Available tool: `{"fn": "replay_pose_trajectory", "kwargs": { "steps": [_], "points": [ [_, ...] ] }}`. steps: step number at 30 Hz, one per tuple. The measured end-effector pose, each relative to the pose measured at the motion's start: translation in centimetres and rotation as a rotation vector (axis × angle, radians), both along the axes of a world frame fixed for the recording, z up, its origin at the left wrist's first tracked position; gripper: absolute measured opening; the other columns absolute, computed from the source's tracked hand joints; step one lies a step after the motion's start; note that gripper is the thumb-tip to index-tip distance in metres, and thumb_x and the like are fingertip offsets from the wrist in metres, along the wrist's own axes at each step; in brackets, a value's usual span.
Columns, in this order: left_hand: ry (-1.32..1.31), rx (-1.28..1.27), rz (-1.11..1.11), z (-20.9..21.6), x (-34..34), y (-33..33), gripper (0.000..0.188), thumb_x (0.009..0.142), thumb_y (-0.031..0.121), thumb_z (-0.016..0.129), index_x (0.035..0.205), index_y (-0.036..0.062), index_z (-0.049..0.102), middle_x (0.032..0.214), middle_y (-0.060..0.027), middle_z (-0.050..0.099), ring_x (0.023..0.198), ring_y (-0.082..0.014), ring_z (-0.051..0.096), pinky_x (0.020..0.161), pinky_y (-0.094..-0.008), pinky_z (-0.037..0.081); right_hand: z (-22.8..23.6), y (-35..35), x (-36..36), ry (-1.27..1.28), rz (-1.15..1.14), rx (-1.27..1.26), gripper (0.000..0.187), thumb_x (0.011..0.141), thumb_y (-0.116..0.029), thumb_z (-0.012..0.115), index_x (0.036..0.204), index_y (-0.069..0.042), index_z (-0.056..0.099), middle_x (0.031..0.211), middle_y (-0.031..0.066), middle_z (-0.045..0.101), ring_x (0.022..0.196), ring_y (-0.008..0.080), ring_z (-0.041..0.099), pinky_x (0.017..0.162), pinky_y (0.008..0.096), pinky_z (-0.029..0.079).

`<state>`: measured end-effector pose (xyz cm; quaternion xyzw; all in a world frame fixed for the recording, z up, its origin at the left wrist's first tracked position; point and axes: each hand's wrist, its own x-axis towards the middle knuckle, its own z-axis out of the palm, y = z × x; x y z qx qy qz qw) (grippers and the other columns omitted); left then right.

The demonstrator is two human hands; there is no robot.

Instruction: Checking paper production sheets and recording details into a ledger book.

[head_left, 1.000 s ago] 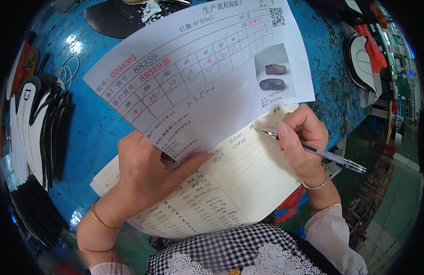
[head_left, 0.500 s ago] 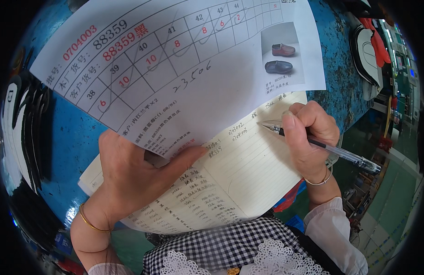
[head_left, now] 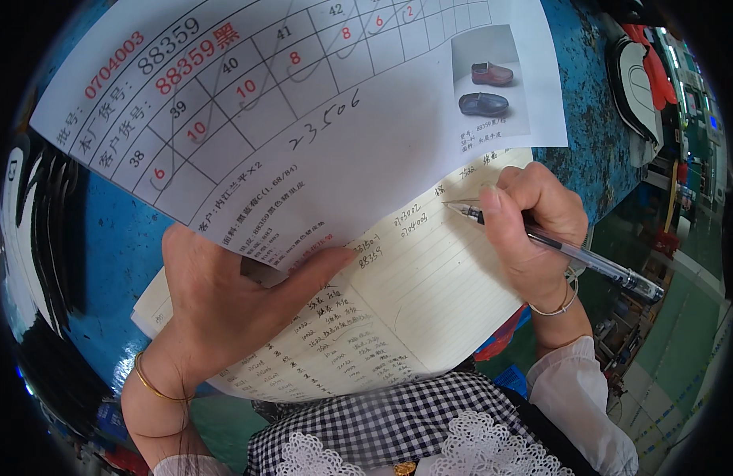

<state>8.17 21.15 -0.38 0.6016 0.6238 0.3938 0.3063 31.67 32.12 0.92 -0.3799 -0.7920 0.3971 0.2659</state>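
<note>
Head view. Landmark: the open notebook (head_left: 442,293), ruled, with handwriting on both pages; its near edge meets a black-and-white checked garment (head_left: 366,432) with white lace (head_left: 493,448).

Right hand (head_left: 537,226): over the notebook's right edge, closed around a clear-barrelled pen (head_left: 592,262). The pen's tip points at the upper part of the right page; whether it touches the paper, cannot tell. The pen's rear end projects beyond the notebook's right edge.

Left hand (head_left: 232,305): over the notebook's left page, gripping a printed sheet (head_left: 406,143) by its near corner, thumb in front, fingers passing behind and hidden. The sheet carries a table and a photo of two shoes.

Obstructions: sheet hides the notebook's far left part and much of the blue tabletop (head_left: 113,262) beyond; left hand blocks part of the left page's writing.

Surroundings: left of the notebook, black and white cut pieces (head_left: 45,230) in a stack. Beyond its far right corner, more white pieces with dark edging (head_left: 630,87), a red item (head_left: 658,79) just beside them.
</note>
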Motion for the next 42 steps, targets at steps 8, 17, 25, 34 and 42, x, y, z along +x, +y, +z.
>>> {"fn": "replay_pose_trajectory", "kwargs": {
  "steps": [8, 17, 25, 34, 42],
  "points": [
    [0.03, -0.134, -0.117, 0.8, -0.4, -0.2, 0.051, 0.068, 0.006, 0.084, 0.107, -0.006, 0.053, 0.095, -0.017, 0.066, 0.08, -0.024, 0.07, 0.071, -0.0326, 0.06, 0.0, -0.1, -0.1, 0.021, -0.003, 0.046, 0.032, 0.077, 0.001, 0.071, 0.061, -0.006, 0.044, 0.052, -0.0009, 0.04, 0.043, 0.0055, 0.035, 0.04, 0.0237, 0.028],
    [0.038, -0.128, -0.111, 1.1, -0.2, -0.1, 0.051, 0.069, 0.005, 0.083, 0.107, -0.0056, 0.052, 0.096, -0.0175, 0.066, 0.079, -0.025, 0.07, 0.071, -0.0333, 0.061, -0.1, 0.0, -0.1, 0.037, 0.001, 0.056, 0.032, 0.078, -0.001, 0.071, 0.061, -0.005, 0.044, 0.054, -0.0001, 0.04, 0.044, 0.0062, 0.035, 0.041, 0.0236, 0.028],
    [0.022, -0.119, -0.114, 0.9, -0.3, -0.4, 0.052, 0.068, 0.006, 0.084, 0.108, -0.0049, 0.052, 0.096, -0.0174, 0.066, 0.079, -0.0251, 0.07, 0.07, -0.0331, 0.061, 0.0, 0.0, -0.1, 0.014, 0.006, 0.086, 0.033, 0.078, -0.002, 0.071, 0.06, -0.006, 0.043, 0.053, -0.0005, 0.04, 0.044, 0.0064, 0.035, 0.04, 0.0237, 0.028],
    [0.034, -0.075, -0.134, 0.9, -0.3, -0.2, 0.053, 0.068, 0.007, 0.084, 0.107, -0.0046, 0.051, 0.095, -0.017, 0.066, 0.077, -0.0247, 0.07, 0.069, -0.0328, 0.061, 0.1, -0.1, -0.1, -0.006, -0.003, 0.068, 0.033, 0.079, -0.002, 0.071, 0.06, -0.006, 0.044, 0.052, -0.0011, 0.04, 0.044, 0.0053, 0.036, 0.04, 0.023, 0.028],
    [0.034, -0.044, -0.168, 0.5, -0.5, -0.2, 0.056, 0.069, 0.007, 0.083, 0.11, -0.0052, 0.047, 0.095, -0.0181, 0.065, 0.078, -0.0253, 0.07, 0.068, -0.0327, 0.061, 0.1, 0.1, 0.0, -0.007, 0.026, 0.086, 0.033, 0.079, -0.001, 0.07, 0.061, -0.006, 0.043, 0.052, -0.0012, 0.04, 0.044, 0.0053, 0.035, 0.04, 0.023, 0.028]
  ]
}}
